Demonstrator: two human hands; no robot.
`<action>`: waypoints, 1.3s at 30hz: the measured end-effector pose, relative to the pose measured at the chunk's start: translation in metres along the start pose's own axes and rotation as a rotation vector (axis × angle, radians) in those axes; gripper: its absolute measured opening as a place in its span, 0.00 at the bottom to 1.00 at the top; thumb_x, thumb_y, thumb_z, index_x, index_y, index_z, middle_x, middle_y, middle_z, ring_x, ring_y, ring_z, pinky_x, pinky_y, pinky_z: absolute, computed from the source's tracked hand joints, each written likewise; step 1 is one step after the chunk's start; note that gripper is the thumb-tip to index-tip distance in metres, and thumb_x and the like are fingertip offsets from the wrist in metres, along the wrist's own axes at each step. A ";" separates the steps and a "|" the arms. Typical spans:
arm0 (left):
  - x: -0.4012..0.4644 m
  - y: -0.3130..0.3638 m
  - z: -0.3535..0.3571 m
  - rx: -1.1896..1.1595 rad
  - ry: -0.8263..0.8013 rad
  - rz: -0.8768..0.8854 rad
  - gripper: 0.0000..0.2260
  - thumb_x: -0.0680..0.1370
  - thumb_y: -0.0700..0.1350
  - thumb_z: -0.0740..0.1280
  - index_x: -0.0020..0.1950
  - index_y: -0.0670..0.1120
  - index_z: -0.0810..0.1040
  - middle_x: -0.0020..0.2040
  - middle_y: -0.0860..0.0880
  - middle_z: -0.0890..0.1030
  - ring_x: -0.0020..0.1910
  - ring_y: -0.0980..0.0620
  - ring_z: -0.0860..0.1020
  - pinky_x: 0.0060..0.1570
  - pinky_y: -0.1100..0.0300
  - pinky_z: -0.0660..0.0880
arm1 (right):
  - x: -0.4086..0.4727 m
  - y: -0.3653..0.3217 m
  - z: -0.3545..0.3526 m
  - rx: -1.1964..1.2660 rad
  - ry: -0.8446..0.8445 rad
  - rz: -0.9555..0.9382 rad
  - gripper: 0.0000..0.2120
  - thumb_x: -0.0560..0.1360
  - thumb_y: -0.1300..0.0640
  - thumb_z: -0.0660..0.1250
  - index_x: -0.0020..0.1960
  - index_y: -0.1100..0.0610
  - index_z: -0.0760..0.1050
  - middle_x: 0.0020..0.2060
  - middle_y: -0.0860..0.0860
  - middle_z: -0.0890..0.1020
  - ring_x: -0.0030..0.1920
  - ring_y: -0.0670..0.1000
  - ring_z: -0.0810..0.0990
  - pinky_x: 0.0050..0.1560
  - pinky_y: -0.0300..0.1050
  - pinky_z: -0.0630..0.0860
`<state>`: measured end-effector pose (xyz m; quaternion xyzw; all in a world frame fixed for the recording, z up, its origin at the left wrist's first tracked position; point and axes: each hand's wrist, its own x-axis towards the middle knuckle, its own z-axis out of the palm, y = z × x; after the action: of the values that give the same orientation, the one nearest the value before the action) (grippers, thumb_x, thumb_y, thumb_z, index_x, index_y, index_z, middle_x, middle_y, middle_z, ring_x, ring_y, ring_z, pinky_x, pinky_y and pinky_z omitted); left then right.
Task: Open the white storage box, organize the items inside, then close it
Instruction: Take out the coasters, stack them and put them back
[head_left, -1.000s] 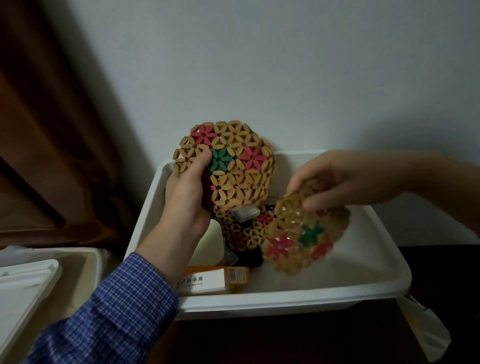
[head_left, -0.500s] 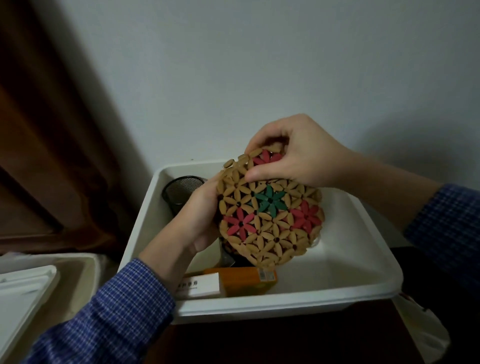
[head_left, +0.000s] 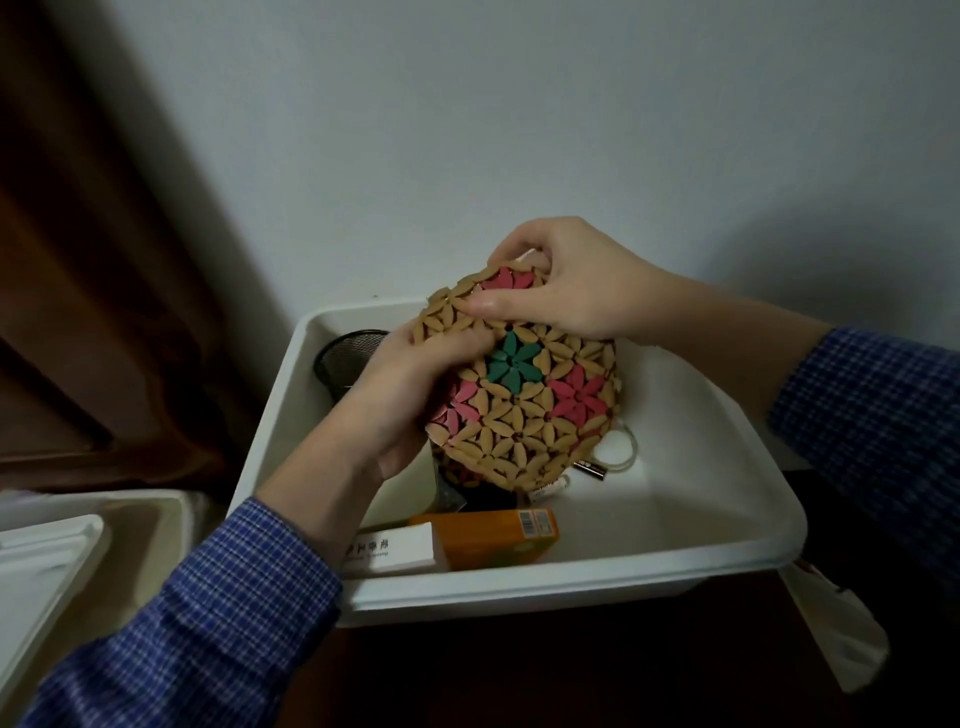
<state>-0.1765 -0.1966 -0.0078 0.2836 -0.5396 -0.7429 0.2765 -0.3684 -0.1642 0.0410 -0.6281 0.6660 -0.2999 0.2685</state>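
The white storage box (head_left: 571, 577) stands open against the wall. Above its middle I hold round bamboo mats (head_left: 524, 405) with tan, red and green flower pieces, stacked face to me and tilted upright. My left hand (head_left: 405, 395) grips their left edge, thumb across the front. My right hand (head_left: 566, 291) pinches the top edge from above. Inside the box lie an orange carton (head_left: 493, 535) and a white carton (head_left: 395, 551) near the front wall, a black mesh cup (head_left: 348, 358) at the back left, and a cable (head_left: 608, 462) with a dark plug under the mats.
A second white container (head_left: 130, 519) with a flat white lid (head_left: 36, 571) resting in it sits at the lower left. A dark wooden panel (head_left: 78, 260) rises at the left, a pale wall behind. A white bag (head_left: 831, 639) hangs beside the box's right front corner.
One second ago each hand held its own mat, apart. My right hand brought its mat onto the left one; both hands now hold them together, lower over the box.
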 end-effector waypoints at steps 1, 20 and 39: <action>0.001 -0.001 0.001 0.032 0.044 0.021 0.24 0.74 0.47 0.69 0.69 0.40 0.74 0.61 0.39 0.82 0.61 0.38 0.81 0.60 0.43 0.78 | 0.001 0.001 -0.002 0.042 -0.001 0.013 0.30 0.65 0.30 0.72 0.58 0.48 0.79 0.51 0.46 0.85 0.49 0.46 0.86 0.49 0.46 0.84; 0.007 0.001 -0.021 -0.623 0.142 0.088 0.14 0.80 0.44 0.63 0.64 0.42 0.78 0.62 0.40 0.83 0.61 0.39 0.82 0.61 0.40 0.77 | 0.010 0.085 0.115 -0.020 -0.155 0.690 0.12 0.72 0.53 0.76 0.42 0.57 0.74 0.43 0.55 0.79 0.43 0.53 0.80 0.44 0.46 0.79; 0.006 0.002 -0.021 -0.601 0.293 0.065 0.17 0.77 0.46 0.65 0.66 0.44 0.78 0.58 0.43 0.85 0.56 0.41 0.84 0.54 0.43 0.81 | -0.036 0.036 -0.008 0.181 0.174 0.337 0.02 0.70 0.59 0.74 0.41 0.55 0.81 0.31 0.51 0.85 0.31 0.48 0.85 0.27 0.37 0.76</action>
<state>-0.1653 -0.2151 -0.0122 0.2758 -0.2597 -0.8108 0.4462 -0.3966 -0.1268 0.0193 -0.4530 0.7525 -0.3624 0.3118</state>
